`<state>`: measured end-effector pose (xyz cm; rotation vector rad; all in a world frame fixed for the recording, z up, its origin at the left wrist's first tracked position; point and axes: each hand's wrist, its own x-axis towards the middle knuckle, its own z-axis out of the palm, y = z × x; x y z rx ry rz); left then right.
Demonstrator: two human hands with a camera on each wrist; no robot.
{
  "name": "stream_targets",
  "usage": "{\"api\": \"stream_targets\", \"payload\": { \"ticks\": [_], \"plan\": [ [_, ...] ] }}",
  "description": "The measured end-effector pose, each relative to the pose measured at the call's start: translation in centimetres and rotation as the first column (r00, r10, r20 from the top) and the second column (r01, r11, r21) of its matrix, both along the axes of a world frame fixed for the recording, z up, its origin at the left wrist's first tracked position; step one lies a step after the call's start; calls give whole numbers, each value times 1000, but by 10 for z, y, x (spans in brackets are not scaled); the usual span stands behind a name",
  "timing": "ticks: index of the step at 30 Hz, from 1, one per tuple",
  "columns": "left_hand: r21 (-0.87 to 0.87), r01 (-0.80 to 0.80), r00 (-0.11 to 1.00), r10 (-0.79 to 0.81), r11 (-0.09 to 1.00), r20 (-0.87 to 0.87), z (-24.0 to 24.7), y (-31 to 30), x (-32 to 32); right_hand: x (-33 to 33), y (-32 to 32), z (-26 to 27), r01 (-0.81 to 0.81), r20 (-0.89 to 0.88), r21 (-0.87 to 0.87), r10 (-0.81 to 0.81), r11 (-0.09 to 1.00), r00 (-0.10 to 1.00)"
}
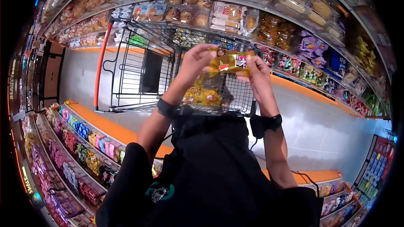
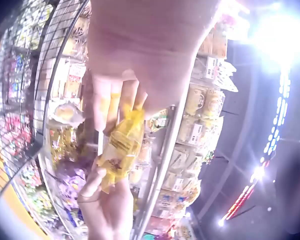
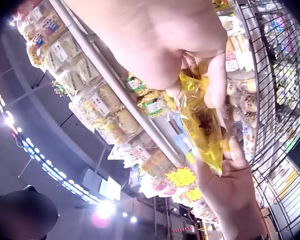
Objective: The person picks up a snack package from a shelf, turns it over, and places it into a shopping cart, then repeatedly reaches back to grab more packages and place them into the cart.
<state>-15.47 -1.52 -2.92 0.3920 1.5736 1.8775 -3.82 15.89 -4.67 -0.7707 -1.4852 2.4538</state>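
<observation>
A small snack packet in clear yellow wrapping (image 1: 225, 62), with a red print on it, is held up over the shopping cart (image 1: 248, 96). My left hand (image 1: 197, 62) pinches one end of it between thumb and fingers. At the other end, my right hand (image 1: 259, 75) grips the wrapper with its thumb on top. Seen from the left wrist, the yellow packet (image 2: 122, 145) spans the space between both hands. The right wrist view shows its crinkled, see-through wrapper (image 3: 202, 125). Inside the cart, below the hands, lie several similar yellow packets (image 1: 202, 96).
The cart's red handle (image 1: 103, 65) is at the left. Beyond the cart stands a long shelf of packaged bread and snacks (image 1: 227, 17). Another sweets shelf (image 1: 80, 155) runs behind on the lower left. Grey floor tiles (image 1: 311, 117) lie between the shelves.
</observation>
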Motion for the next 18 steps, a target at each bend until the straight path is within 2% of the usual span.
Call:
{"api": "stream_targets", "payload": {
  "ticks": [3, 7, 8, 13, 15, 16, 18],
  "plan": [
    [-90, -10, 998, 4, 996, -62, 14, 7, 8, 5, 4, 14, 70, -57, 64, -66, 996, 996],
    [18, 25, 983, -21, 1000, -182, 13, 17, 7, 7, 14, 10, 72, -136, 104, -57, 992, 989],
    [44, 10, 986, -2, 999, -165, 13, 22, 8, 8, 17, 10, 77, -124, 112, -63, 991, 990],
    [-34, -67, 990, 62, 997, -129, 13, 47, 16, 13, 35, 12, 58, -79, 125, -48, 991, 996],
    [1, -93, 993, 93, 996, -69, -6, 65, 15, 21, 43, 9, 38, -73, 244, -21, 969, 997],
    [-119, -1, 992, -13, 993, -122, -9, 68, 12, 24, 49, 7, 30, -71, 306, -9, 952, 997],
    [-56, 38, 998, -41, 998, -57, -14, 96, 14, 27, 70, -6, -10, -33, 389, 25, 921, 999]
  ]
}}
